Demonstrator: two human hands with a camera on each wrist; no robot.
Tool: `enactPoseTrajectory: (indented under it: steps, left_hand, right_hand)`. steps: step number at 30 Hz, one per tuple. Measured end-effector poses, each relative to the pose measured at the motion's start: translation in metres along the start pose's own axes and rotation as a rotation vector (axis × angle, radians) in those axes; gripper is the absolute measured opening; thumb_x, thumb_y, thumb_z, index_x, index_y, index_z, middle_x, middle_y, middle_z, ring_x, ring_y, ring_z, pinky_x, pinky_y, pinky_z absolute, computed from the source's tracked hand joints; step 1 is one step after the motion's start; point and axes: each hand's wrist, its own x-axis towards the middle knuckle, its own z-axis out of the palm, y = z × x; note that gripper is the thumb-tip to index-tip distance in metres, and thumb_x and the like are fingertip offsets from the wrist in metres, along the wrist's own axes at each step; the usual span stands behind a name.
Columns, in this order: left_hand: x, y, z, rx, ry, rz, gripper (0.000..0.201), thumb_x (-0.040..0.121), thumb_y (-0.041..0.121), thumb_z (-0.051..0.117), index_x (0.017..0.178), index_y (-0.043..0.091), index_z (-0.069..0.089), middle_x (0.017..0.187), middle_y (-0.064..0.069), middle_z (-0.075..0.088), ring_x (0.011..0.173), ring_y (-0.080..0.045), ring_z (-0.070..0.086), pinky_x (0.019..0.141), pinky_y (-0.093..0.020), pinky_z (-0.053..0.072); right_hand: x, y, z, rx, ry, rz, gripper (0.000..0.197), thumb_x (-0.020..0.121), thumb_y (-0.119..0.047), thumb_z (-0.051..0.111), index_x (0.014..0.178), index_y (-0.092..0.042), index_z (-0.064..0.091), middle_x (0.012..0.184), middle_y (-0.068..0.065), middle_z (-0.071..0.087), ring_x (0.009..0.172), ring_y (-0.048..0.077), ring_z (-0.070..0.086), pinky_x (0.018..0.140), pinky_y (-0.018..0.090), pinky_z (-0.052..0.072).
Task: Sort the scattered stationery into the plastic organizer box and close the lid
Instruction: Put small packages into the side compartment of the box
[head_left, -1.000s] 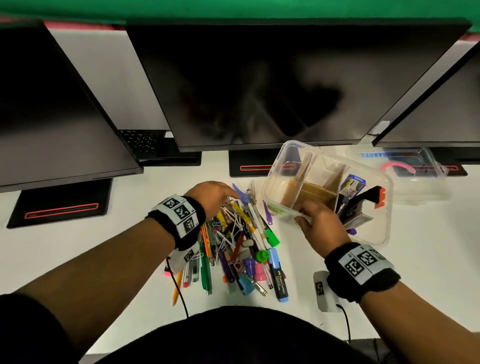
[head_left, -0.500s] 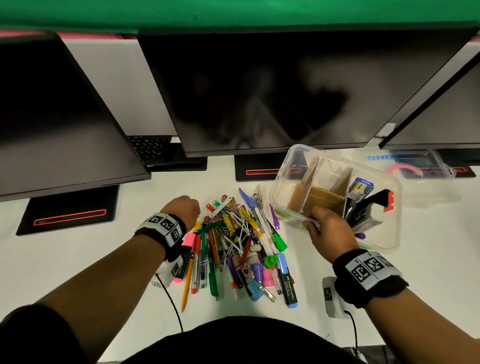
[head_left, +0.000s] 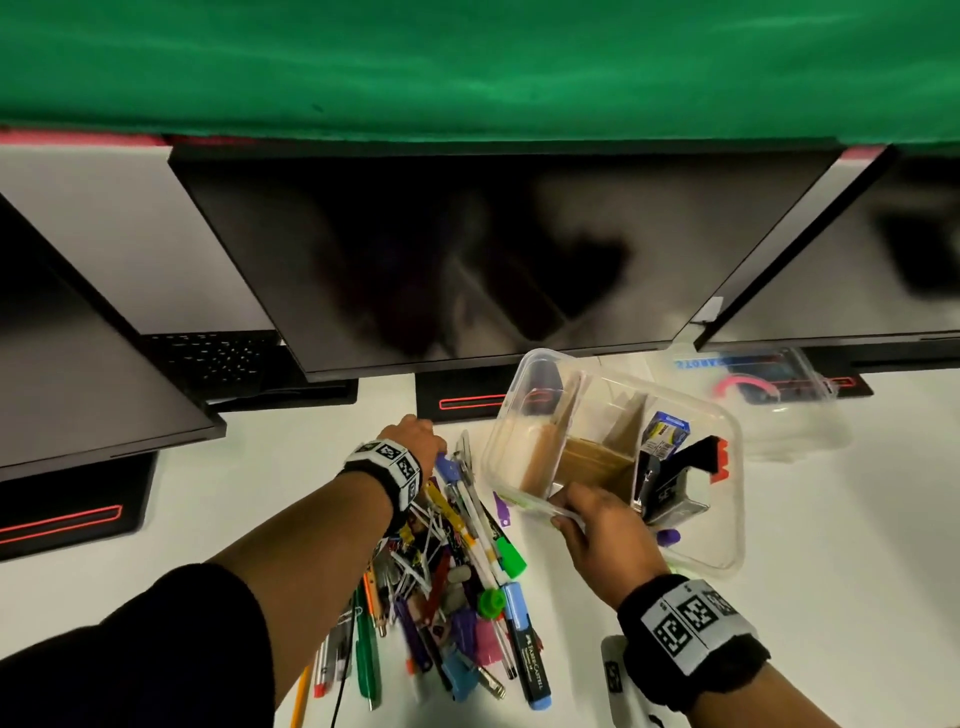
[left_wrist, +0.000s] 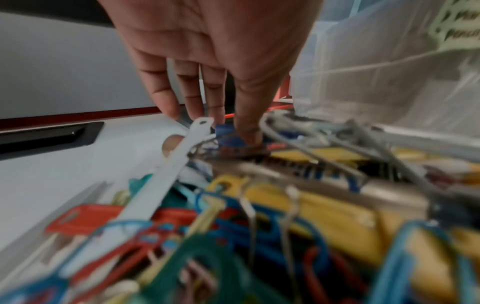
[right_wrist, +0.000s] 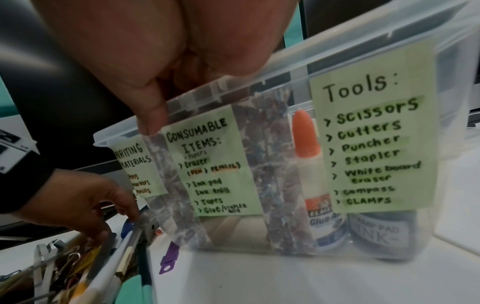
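A clear plastic organizer box (head_left: 737, 519) stands on the white desk, lid off, split by cardboard dividers. My right hand (head_left: 592, 514) grips its near rim, thumb (right_wrist: 153, 115) on the outer wall. Green labels (right_wrist: 374, 139) on that wall name the sections. A glue bottle (right_wrist: 309, 164), an ink pad (right_wrist: 381, 232) and a black stapler (head_left: 670, 483) are inside. Left of the box lies the stationery pile (head_left: 457, 587). My left hand (head_left: 415, 441) is at its far end, fingers pointing down, index tip on a blue item (left_wrist: 228, 137).
The clear lid (head_left: 753, 384) lies behind the box at the right. Three dark monitors stand along the back, the middle one's base (head_left: 457, 402) just beyond my left hand. A purple clip (head_left: 501, 506) lies between pile and box. A white device (head_left: 615, 675) lies by my right wrist.
My left hand has moved from the pile's left side to its far end, beside the box. My right hand has kept its hold on the box rim.
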Motion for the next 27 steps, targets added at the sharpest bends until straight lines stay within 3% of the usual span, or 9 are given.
enactPoseTrajectory:
  steps: [3, 8, 12, 15, 18, 21, 23, 25, 27]
  left_hand:
    - [0.000, 0.002, 0.002, 0.001, 0.008, -0.003, 0.026, 0.089, 0.031, 0.055, 0.113, 0.024, 0.062, 0.119, -0.005, 0.056, 0.117, -0.025, 0.047, 0.097, -0.036, 0.044]
    - [-0.008, -0.002, -0.005, -0.093, 0.038, -0.015, 0.019, 0.088, 0.029, 0.054, 0.103, 0.021, 0.064, 0.109, -0.004, 0.065, 0.102, -0.023, 0.060, 0.087, -0.032, 0.047]
    - [-0.029, -0.011, -0.021, -0.273, 0.087, -0.088, 0.024, 0.092, 0.026, 0.050, 0.113, 0.019, 0.060, 0.116, -0.007, 0.062, 0.108, -0.025, 0.056, 0.090, -0.032, 0.043]
    - [-0.051, -0.011, -0.033, -0.481, 0.253, -0.163, 0.025, 0.094, 0.026, 0.050, 0.113, 0.015, 0.060, 0.111, -0.009, 0.064, 0.103, -0.027, 0.057, 0.083, -0.027, 0.039]
    - [-0.074, -0.003, -0.042, -0.702, 0.399, -0.179, 0.020, 0.092, 0.024, 0.054, 0.108, 0.015, 0.062, 0.096, -0.007, 0.063, 0.084, -0.022, 0.055, 0.075, -0.023, 0.035]
    - [-0.087, 0.013, -0.048, -0.923, 0.416, -0.090, 0.011, 0.089, 0.020, 0.061, 0.098, 0.017, 0.064, 0.083, 0.001, 0.058, 0.078, -0.018, 0.051, 0.074, -0.026, 0.041]
    - [-0.091, 0.026, -0.048, -1.009, 0.382, 0.006, 0.008, 0.086, 0.015, 0.063, 0.091, 0.021, 0.064, 0.078, 0.007, 0.057, 0.078, -0.015, 0.051, 0.079, -0.029, 0.045]
    - [-0.094, 0.038, -0.048, -1.031, 0.337, 0.090, 0.013, 0.085, 0.013, 0.064, 0.086, 0.025, 0.063, 0.077, 0.009, 0.057, 0.073, -0.010, 0.052, 0.077, -0.023, 0.045]
    - [-0.094, 0.047, -0.046, -0.997, 0.296, 0.161, 0.020, 0.085, 0.013, 0.065, 0.079, 0.032, 0.062, 0.077, 0.009, 0.061, 0.071, -0.004, 0.053, 0.075, -0.020, 0.044]
  right_hand:
    - [0.001, 0.001, 0.000, 0.020, 0.005, -0.038, 0.012, 0.090, -0.020, 0.055, 0.099, -0.016, 0.062, 0.094, 0.005, 0.066, 0.088, 0.021, 0.060, 0.071, 0.026, 0.042]
    - [0.002, 0.002, 0.000, 0.039, 0.013, -0.066, 0.010, 0.088, -0.014, 0.057, 0.095, -0.012, 0.063, 0.092, 0.008, 0.067, 0.087, 0.026, 0.060, 0.070, 0.025, 0.038]
    - [0.002, 0.001, -0.001, 0.030, 0.011, -0.060, 0.011, 0.088, -0.015, 0.056, 0.096, -0.011, 0.062, 0.094, 0.008, 0.067, 0.089, 0.026, 0.059, 0.073, 0.028, 0.041]
    - [0.003, -0.001, -0.004, 0.053, -0.012, -0.022, 0.011, 0.088, -0.018, 0.057, 0.094, -0.011, 0.061, 0.093, 0.007, 0.065, 0.089, 0.024, 0.058, 0.072, 0.028, 0.040]
    - [0.004, -0.006, -0.009, 0.128, -0.014, 0.040, 0.018, 0.087, -0.026, 0.062, 0.097, -0.011, 0.062, 0.093, 0.004, 0.064, 0.086, 0.019, 0.057, 0.074, 0.027, 0.044]
    - [0.005, -0.013, -0.014, 0.297, 0.071, 0.085, 0.027, 0.081, -0.028, 0.070, 0.103, -0.014, 0.063, 0.091, 0.002, 0.065, 0.083, 0.016, 0.059, 0.074, 0.023, 0.047]
    - [0.008, -0.018, -0.016, 0.396, 0.083, 0.115, 0.046, 0.077, -0.028, 0.075, 0.118, -0.016, 0.059, 0.095, 0.000, 0.064, 0.085, 0.015, 0.061, 0.079, 0.026, 0.051]
    - [0.011, -0.023, -0.018, 0.483, 0.085, 0.136, 0.062, 0.073, -0.024, 0.078, 0.129, -0.018, 0.051, 0.100, 0.001, 0.062, 0.087, 0.018, 0.062, 0.083, 0.027, 0.053]
    - [0.013, -0.027, -0.020, 0.555, 0.103, 0.131, 0.065, 0.073, -0.020, 0.078, 0.130, -0.023, 0.047, 0.097, -0.001, 0.061, 0.084, 0.018, 0.063, 0.080, 0.022, 0.053]
